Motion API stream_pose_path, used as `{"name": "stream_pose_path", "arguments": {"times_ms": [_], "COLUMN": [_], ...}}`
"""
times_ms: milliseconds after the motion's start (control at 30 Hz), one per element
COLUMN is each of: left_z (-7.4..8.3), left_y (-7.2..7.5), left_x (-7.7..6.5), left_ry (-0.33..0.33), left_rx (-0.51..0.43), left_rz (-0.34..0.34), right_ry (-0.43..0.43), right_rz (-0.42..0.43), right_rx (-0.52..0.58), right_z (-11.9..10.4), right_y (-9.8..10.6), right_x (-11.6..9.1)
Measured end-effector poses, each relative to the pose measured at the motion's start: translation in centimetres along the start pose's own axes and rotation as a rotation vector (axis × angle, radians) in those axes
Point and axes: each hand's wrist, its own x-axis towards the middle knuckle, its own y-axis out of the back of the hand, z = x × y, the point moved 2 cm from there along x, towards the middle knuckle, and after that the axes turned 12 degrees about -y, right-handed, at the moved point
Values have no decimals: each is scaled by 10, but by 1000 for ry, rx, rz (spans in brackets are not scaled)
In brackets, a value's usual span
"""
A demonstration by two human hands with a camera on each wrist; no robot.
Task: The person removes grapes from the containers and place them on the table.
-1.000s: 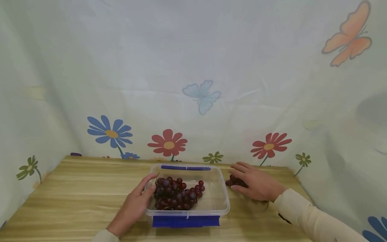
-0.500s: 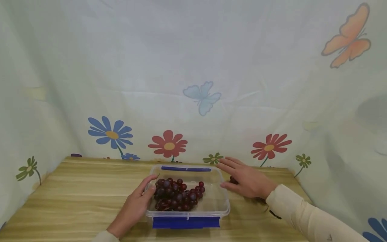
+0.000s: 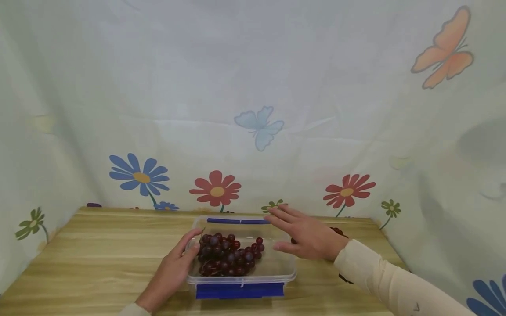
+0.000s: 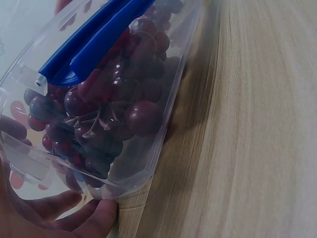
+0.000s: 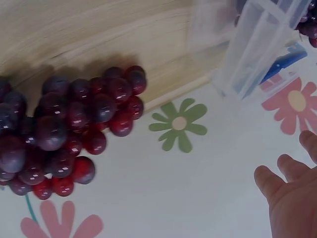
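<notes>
A clear plastic food container (image 3: pixel 276 263) with blue clips stands on the table. Dark red grapes (image 3: pixel 229 254) fill its left half, a stem poking up near the rim. My left hand (image 3: pixel 174 263) grips the container's left wall; in the left wrist view its fingertips (image 4: pixel 104 215) press against the outside near the bottom. Above the container's right rim is my right hand (image 3: pixel 308 235), fingers spread and straight, holding nothing. A second bunch of grapes (image 5: pixel 64 124) lies on the table right of the container, mostly hidden behind the right hand in the head view.
The wooden table (image 3: pixel 118 245) ends at a pale curtain (image 3: pixel 178 87) printed with flowers and butterflies, which also closes off both sides. A small dark object (image 3: pixel 345 278) shows beside the right sleeve.
My right hand has moved left from over the second bunch to the container's right rim, leaving that bunch on the table. The left hand has stayed on the container.
</notes>
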Motion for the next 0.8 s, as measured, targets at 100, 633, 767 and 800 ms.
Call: {"name": "stream_pose_path", "arguments": {"times_ms": [100,633,767,800], "left_z": [-3,-6,-6,-6], "left_y": [0,-1,-1,-1], "left_x": [0,2,3,3], "left_ry": [11,34,20,18], "left_rx": [5,-16,-20,-23], "left_rz": [-8,-27,-18,-16], "right_ry": [15,69,89,91], "right_rz": [-16,-64,-66,-66], "right_rx": [10,-18,-40,-43], "right_z": [-7,-34,-40,-42], "right_y": [0,-2,-2,-2], "right_x": [4,19,22,23]}}
